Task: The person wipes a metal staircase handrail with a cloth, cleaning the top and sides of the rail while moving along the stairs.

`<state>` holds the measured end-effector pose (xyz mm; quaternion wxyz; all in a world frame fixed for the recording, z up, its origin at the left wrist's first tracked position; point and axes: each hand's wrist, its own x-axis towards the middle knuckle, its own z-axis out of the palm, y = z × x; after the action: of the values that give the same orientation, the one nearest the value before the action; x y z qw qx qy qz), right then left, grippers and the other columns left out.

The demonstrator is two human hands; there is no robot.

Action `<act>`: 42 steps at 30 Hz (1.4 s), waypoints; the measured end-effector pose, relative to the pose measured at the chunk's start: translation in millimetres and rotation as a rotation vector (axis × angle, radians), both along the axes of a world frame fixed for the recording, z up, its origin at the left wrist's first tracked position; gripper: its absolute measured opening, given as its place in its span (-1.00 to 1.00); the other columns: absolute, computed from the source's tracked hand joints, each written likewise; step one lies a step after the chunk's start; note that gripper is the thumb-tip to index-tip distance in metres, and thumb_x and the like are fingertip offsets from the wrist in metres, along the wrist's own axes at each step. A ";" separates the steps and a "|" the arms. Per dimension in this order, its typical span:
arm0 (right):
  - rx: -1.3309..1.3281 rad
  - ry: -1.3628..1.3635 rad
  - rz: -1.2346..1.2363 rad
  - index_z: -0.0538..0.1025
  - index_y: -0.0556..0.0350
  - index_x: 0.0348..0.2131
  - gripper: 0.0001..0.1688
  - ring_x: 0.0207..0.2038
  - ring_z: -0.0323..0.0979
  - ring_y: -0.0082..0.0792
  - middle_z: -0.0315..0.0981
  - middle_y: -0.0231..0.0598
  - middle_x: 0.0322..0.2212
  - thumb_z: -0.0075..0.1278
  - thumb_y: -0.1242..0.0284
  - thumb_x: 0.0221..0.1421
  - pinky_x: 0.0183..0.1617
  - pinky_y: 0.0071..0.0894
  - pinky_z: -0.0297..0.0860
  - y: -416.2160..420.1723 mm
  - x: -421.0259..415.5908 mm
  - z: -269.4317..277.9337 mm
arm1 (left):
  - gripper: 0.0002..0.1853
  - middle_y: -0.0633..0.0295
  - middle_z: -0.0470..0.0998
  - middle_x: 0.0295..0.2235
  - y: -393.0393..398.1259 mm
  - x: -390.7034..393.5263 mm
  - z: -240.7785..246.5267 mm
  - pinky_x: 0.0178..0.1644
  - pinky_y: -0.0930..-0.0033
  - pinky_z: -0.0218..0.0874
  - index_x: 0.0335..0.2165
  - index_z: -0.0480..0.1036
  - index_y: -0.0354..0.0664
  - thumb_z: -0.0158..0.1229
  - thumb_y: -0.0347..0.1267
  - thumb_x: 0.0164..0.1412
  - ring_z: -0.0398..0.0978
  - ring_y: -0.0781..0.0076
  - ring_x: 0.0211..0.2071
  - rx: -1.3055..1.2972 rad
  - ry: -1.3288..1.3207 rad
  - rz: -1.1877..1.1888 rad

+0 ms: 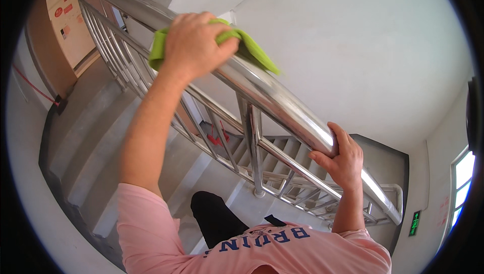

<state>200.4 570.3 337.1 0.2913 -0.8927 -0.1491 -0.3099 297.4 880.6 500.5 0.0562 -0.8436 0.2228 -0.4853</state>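
My left hand [198, 45] presses a green cloth [255, 49] down on a wide stainless steel handrail [264, 85]. The cloth drapes over both sides of the rail, and part of it lies hidden under my palm. Lower down the same rail, my right hand [342, 156] is wrapped around the tube, thumb on the near side and fingers over the far side. Below the handrail run thinner steel rails and balusters, joined to an upright post [252, 141].
Grey stair steps [90, 149] lie to my left, leading to a doorway with a pale door [70, 24]. Through the railing a lower flight [280, 156] and a red object [218, 138] show. A white wall [340, 47] stands beyond the rail. A green exit sign [414, 223] hangs near a window [462, 183].
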 end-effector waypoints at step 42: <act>-0.014 -0.009 0.038 0.09 0.19 0.22 0.19 -0.33 0.50 -0.11 0.52 -0.10 -0.37 0.31 0.25 -0.36 -0.25 -0.25 0.39 -9.2 6.4 -9.9 | -0.46 0.01 0.33 0.02 -153.3 -87.0 -149.3 0.07 0.04 0.02 0.01 0.42 -0.10 -0.02 -0.06 0.14 0.30 0.04 -0.01 -0.087 0.173 -0.516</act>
<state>206.8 561.2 327.3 0.2903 -0.8902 -0.1697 -0.3073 210.5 727.3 351.2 -0.1250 -0.7989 0.4134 -0.4186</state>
